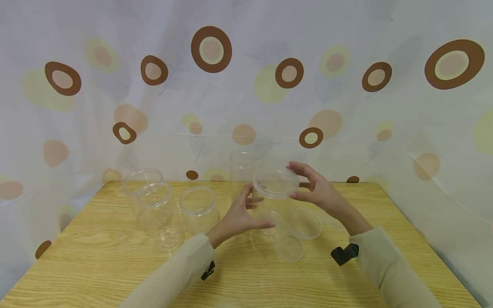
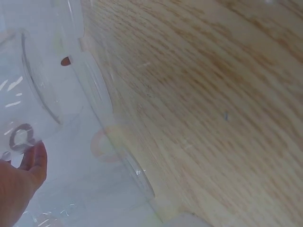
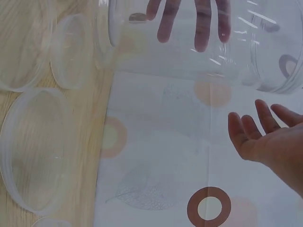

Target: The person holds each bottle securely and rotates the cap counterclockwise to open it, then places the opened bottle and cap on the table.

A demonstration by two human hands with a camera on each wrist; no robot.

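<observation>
A large clear jar [image 1: 275,205] stands in front of me, a thick double band round its top. My left hand [image 1: 240,214] grips its side, thumb toward me and fingers round the far side. Those spread fingers [image 3: 203,23] show through the clear wall in the right wrist view. My right hand [image 1: 313,188] hovers beside the top at the right, fingers loosely bent and parted. In the right wrist view this right hand [image 3: 274,132] is apart from the jar [image 3: 189,61] and holds nothing.
Several clear jars, among them a wide one [image 1: 198,211], stand at the left of the wooden table [image 1: 96,265]. A tall clear jar [image 1: 242,171] stands behind my left hand. Clear round lids [image 1: 306,224] lie to the right. A patterned curtain [image 1: 246,107] hangs behind the table.
</observation>
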